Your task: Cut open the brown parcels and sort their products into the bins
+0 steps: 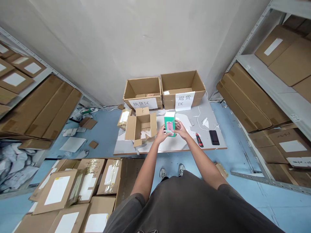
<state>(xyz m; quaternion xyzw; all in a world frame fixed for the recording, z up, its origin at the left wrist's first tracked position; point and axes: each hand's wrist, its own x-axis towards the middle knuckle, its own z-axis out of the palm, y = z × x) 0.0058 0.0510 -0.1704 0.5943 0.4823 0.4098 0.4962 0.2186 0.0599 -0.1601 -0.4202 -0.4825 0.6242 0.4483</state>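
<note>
Between my two hands is a small green box [169, 120] with a white top and a pink panel on its front, held upright above the table. My left hand [162, 134] grips its lower left side. On the right side, my right hand [180, 128] has its fingers bent round the box. Left of my hands stands an opened cardboard box [131, 128], flaps spread, with white paper pieces inside. A red and black utility knife [199, 140] lies on the table to the right, beside a black phone [214, 137].
Two large open cartons with Chinese signs, one on the left [143, 92] and one on the right [183, 89], stand at the table's back. A taped box [124, 118] sits at the table's left. Stacked cartons [55, 191] crowd the lower left. Loaded shelves [257, 72] flank both sides.
</note>
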